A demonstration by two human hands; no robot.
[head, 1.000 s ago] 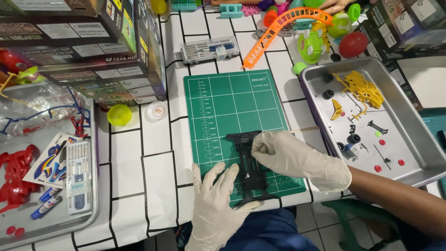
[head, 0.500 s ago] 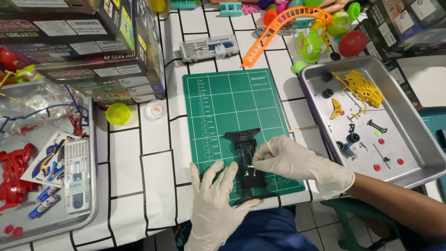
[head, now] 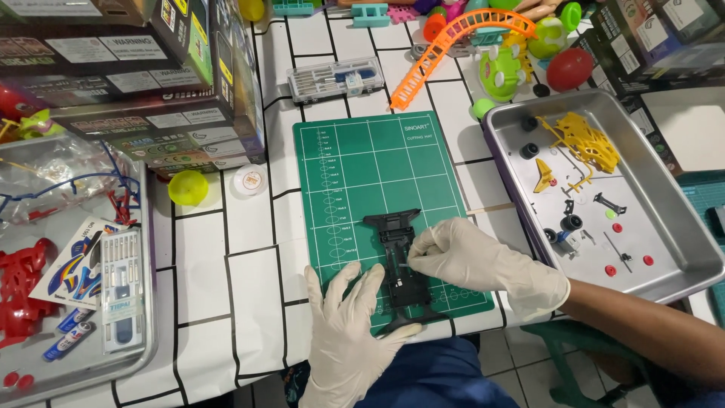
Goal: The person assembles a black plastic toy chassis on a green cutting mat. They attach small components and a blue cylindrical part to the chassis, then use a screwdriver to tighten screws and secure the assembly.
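A black toy car chassis [head: 402, 291] lies lengthwise on the green cutting mat [head: 370, 166], near the mat's front edge. Both of my hands wear white gloves. My left hand [head: 351, 332] lies flat on the mat with its fingers spread, its fingertips against the chassis's left side and its thumb by the rear end. My right hand [head: 476, 261] comes in from the right, with its fingertips pinched together on the middle of the chassis. I cannot tell whether a small part sits between those fingers.
A metal tray [head: 664, 227] at the right holds yellow plastic parts [head: 585, 143], black wheels and small red pieces. Another tray [head: 149, 325] at the left holds a red car body [head: 19, 287] and sticker sheets. Cardboard boxes [head: 151, 91], a clear tool case [head: 336, 78] and colourful toys stand at the back.
My right hand has slid off the front of the chassis to its right side, uncovering the front bumper. Its fingertips now pinch at the middle. My left hand stays put.
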